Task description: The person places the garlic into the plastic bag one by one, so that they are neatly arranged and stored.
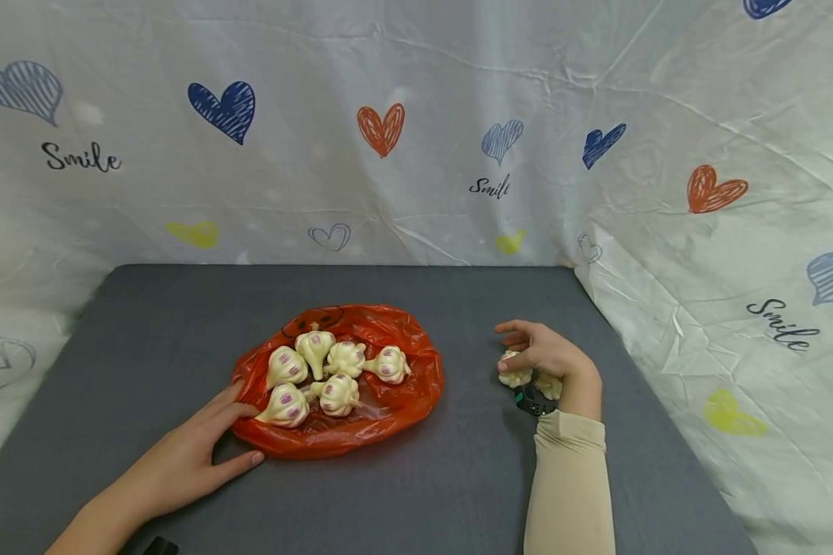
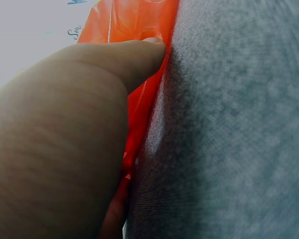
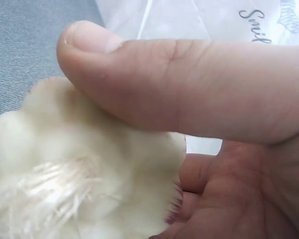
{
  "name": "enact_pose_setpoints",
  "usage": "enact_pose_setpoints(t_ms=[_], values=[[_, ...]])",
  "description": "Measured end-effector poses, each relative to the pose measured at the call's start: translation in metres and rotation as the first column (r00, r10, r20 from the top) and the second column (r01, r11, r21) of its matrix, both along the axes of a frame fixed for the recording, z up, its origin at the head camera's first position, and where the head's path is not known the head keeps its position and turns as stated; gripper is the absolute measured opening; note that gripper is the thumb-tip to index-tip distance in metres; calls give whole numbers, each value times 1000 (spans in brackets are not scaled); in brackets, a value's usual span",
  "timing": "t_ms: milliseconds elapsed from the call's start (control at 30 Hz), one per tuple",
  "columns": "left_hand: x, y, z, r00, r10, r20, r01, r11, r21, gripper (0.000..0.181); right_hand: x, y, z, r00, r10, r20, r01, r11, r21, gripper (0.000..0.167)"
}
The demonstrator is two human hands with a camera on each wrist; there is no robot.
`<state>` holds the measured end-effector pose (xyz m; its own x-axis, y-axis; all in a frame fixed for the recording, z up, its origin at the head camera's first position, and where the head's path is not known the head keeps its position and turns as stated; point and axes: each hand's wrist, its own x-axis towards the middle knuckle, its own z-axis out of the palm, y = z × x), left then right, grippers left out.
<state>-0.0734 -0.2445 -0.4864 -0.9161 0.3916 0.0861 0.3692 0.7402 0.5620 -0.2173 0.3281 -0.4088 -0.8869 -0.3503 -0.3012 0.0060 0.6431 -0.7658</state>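
An orange-red plastic bag [image 1: 396, 424], its mouth spread wide, lies on the grey table with several garlic bulbs [image 1: 286, 405] in it. At the bag's left side rests my left hand [image 1: 187, 455], fingers and thumb extended against the plastic; the left wrist view shows the thumb [image 2: 139, 57] touching the bag's side. To the right of the bag, my right hand [image 1: 558, 358] holds a garlic bulb [image 1: 514, 371] between thumb and fingers. Close up in the right wrist view, that bulb [image 3: 114, 174] shows its root end. Another garlic bulb [image 1: 550, 385] sits beneath the hand, near the wrist.
The grey table [image 1: 416, 501] ends at a pale curtain [image 1: 430, 62] printed with hearts and lettering, which hangs behind it and along the right side. A dark wrist device [image 1: 533, 401] sits at my right wrist. A small black object [image 1: 161, 546] shows at the bottom edge.
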Motion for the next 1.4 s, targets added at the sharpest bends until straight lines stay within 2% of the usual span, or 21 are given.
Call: enact_pose_setpoints(t_ms=[767, 1200, 1400], values=[[1, 1, 1, 1000, 5, -14, -5, 1000, -3, 56, -1, -9, -1, 999, -27, -42, 26, 1000, -4, 82], [1, 0, 2, 1000, 3, -7, -3, 1000, 7, 55, -4, -14, -2, 991, -26, -133, 27, 1000, 2, 77], [1, 0, 1, 1000, 8, 1, -8, 1000, 5, 56, -3, -19, 3, 989, -40, -141, 38, 999, -18, 77]])
